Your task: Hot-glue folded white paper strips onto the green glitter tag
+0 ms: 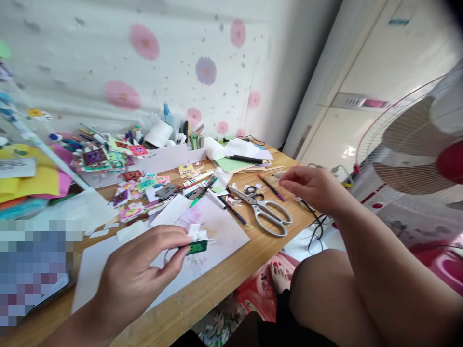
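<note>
My left hand (139, 270) is closed in a pinch on a small green paper piece (197, 246) with white scraps on top, held just above a large white sheet (217, 231) on the wooden table (260, 246). My right hand (313, 185) reaches out over the table's right end, fingers curled near a purple pen (272, 188) and a small object I cannot make out. Silver scissors (265, 212) lie between the two hands.
Piles of small coloured paper squares (141, 185) cover the middle of the table. Yellow and pink sheets (32, 178) lie at far left. Pens, a white roll (213, 148) and a cup of tools stand at the back. A fan (419, 144) stands at right.
</note>
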{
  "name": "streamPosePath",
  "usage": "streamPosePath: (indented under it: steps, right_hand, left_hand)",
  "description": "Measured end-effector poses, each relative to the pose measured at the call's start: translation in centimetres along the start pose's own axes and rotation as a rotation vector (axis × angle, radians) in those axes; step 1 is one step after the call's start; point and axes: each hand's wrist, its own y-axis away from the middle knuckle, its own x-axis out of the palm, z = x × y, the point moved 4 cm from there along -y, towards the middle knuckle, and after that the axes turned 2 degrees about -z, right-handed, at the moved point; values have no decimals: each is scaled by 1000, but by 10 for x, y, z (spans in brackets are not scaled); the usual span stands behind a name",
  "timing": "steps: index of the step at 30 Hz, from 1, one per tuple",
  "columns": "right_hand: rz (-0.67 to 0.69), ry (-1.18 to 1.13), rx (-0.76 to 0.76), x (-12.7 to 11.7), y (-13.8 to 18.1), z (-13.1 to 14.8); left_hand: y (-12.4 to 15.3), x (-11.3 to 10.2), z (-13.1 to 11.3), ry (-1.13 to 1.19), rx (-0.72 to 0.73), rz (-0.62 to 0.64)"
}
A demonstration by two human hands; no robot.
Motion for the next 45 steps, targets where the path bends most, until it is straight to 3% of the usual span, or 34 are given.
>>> streamPosePath:
  steps: [2, 4, 9, 14, 18, 21, 24, 26, 29, 35, 45]
  right_hand:
    - [48, 359, 136, -21, 4, -40]
    - [58, 511, 276, -32, 9, -75]
    - [7, 508, 368, -13, -4, -124]
    - [-50, 373, 403, 14, -32, -132]
    - [-213, 254, 392, 11, -26, -104]
    - [-188, 42, 289, 15, 0, -62]
    - [20, -366, 51, 30, 32, -8]
    - [191, -431, -118, 41, 49, 28]
    - [255, -402, -300, 46, 58, 63]
    - [363, -280, -419, 56, 55, 78]
    - [391, -217, -458, 60, 56, 82]
  left_hand:
    - [3, 0, 6, -40, -1, -46]
    - [6, 1, 12, -58, -28, -83]
    - [9, 2, 16, -88, -56, -77]
    - [2, 1, 5, -131, 43, -42]
    - [-1, 0, 2, -93, 32, -30]
    - [-2, -2, 2, -81, 25, -35]
    - [-3, -3, 2, -92, 34, -35]
    - [-4, -3, 3, -103, 44, -25]
    - [-4, -3, 3, -112, 57, -6]
    - [-2, -4, 1, -130, 77, 18]
    - [-3, 0, -1, -101, 112, 68]
